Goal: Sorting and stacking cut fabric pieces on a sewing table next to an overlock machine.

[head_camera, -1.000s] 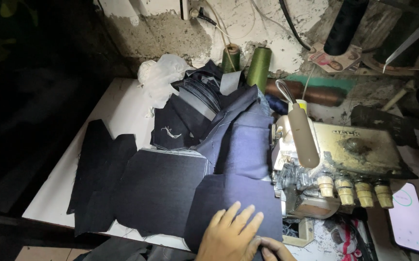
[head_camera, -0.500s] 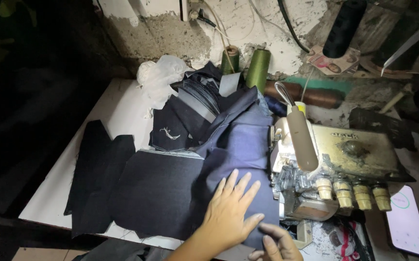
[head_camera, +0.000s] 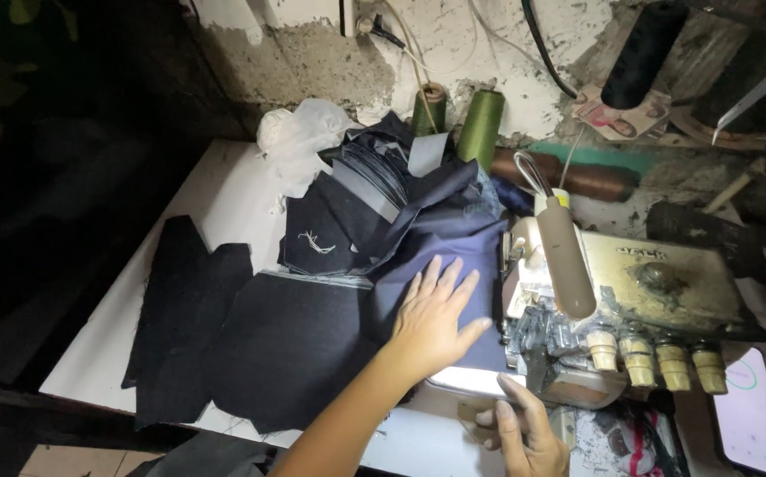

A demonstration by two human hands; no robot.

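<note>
Left hand (head_camera: 436,318): flat, fingers spread, palm pressing on the navy fabric piece (head_camera: 454,256), gripping nothing. The fabric lies under that palm, its edge touching the sewing machine (head_camera: 630,300) just right of the hand.

Right hand (head_camera: 524,433): below the machine's front, fingers loosely curled; whether it holds anything, I cannot tell, as the spot is dim.

Left of the left hand: dark cut fabric panels (head_camera: 224,336) on the white table (head_camera: 215,185).

Beyond the fingertips: heaped dark fabric pieces (head_camera: 365,203), two green thread cones (head_camera: 458,119).
</note>
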